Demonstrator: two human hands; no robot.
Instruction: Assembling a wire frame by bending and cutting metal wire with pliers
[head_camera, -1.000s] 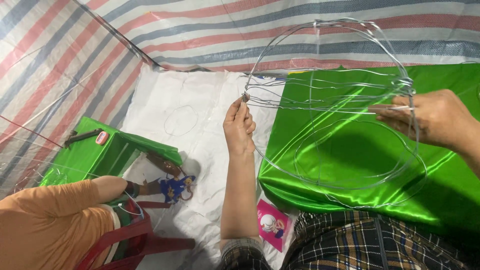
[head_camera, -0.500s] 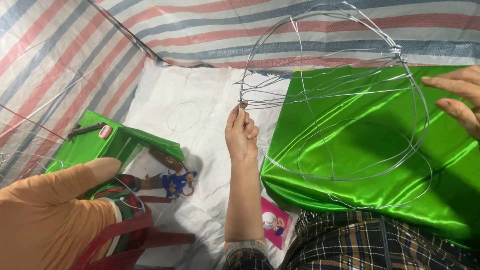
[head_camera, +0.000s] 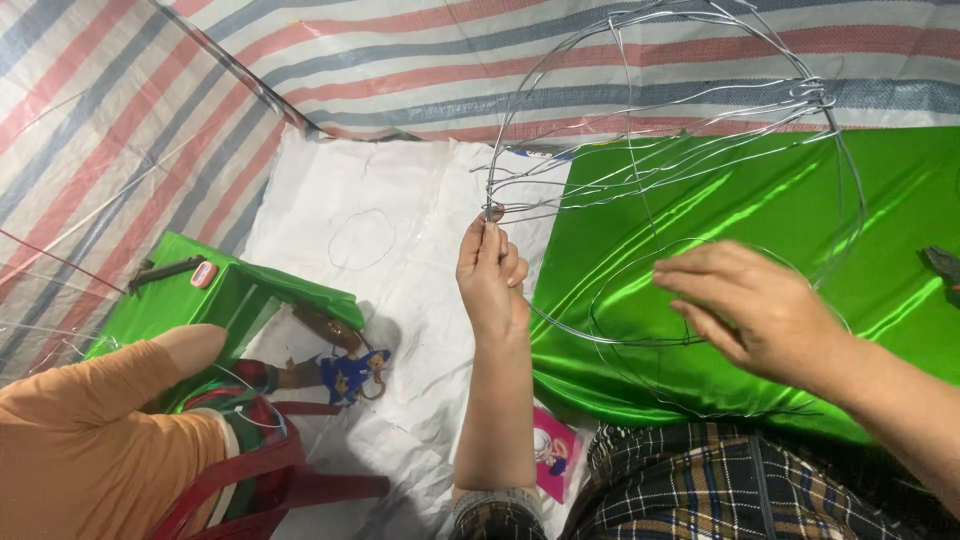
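the left hand (head_camera: 491, 275) is raised in the middle of the scene, fingers pinched tight on the left joint of a rounded wire frame (head_camera: 680, 130) that stands up over the shiny green fabric (head_camera: 760, 220) on the right. the right hand (head_camera: 760, 315) hovers over that fabric with fingers loosely spread, grasping nothing, near the frame's lower loops. far left, another person's orange sleeve (head_camera: 90, 440) lies near a smaller green fabric piece (head_camera: 200, 300) on a white sheet (head_camera: 400, 200).

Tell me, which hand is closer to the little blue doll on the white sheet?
Left. The left hand pinches the wire frame just up-right of the blue doll; the right hand hovers farther away over the green cloth.
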